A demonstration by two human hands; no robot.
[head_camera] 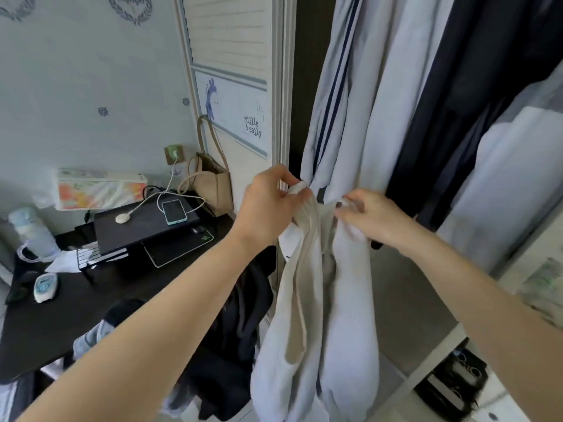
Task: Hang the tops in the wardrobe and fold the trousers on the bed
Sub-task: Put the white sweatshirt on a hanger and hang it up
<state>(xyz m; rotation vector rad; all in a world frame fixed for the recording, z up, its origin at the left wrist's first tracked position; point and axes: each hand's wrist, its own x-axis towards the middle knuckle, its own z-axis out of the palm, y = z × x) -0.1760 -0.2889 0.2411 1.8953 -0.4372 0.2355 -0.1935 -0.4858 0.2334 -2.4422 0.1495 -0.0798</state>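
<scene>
Left hand (269, 197) grips the white top (316, 315) at its upper edge | right hand (370, 216) pinches the same edge | top hangs before the open wardrobe (307, 86), beside hung garments (359, 95)

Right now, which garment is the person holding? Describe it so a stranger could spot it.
In front of the open wardrobe, the left hand and right hand grip a white top. Unlike the garments hanging behind, it has beige trim.
</scene>
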